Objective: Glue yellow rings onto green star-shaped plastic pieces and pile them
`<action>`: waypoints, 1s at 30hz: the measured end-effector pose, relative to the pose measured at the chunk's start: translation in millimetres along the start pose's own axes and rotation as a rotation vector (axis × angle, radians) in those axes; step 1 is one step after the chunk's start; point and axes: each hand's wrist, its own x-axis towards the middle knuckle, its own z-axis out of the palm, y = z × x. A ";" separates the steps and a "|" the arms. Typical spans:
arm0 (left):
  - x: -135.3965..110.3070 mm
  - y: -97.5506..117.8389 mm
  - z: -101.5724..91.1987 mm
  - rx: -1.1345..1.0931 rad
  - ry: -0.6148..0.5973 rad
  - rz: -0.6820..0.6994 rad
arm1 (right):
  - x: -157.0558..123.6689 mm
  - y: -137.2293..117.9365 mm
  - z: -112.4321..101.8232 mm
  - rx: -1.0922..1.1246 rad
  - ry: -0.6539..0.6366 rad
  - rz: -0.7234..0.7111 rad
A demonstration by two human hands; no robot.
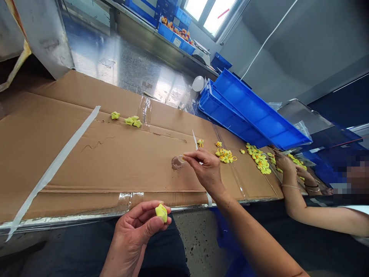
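Note:
My left hand (137,231) is low at the table's near edge, its thumb and fingers pinched on a small yellow toy piece (162,212). My right hand (205,169) reaches out over the cardboard-covered table (86,154) and pinches a small clear ring-like piece (181,158) beside a small clear cup (176,163). A heap of small yellow and orange toy parts (225,156) lies just right of my right hand.
Three yellow pieces (128,119) lie farther back on the cardboard. A white tape strip (57,161) runs diagonally at left. Stacked blue bins (248,111) stand at right. Another person's hands (285,163) work among more yellow parts (259,159) at right.

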 end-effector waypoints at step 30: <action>-0.2 0.0 9.3 -0.003 0.048 0.000 | 9.3 1.2 -8.3 0.091 -0.049 0.106</action>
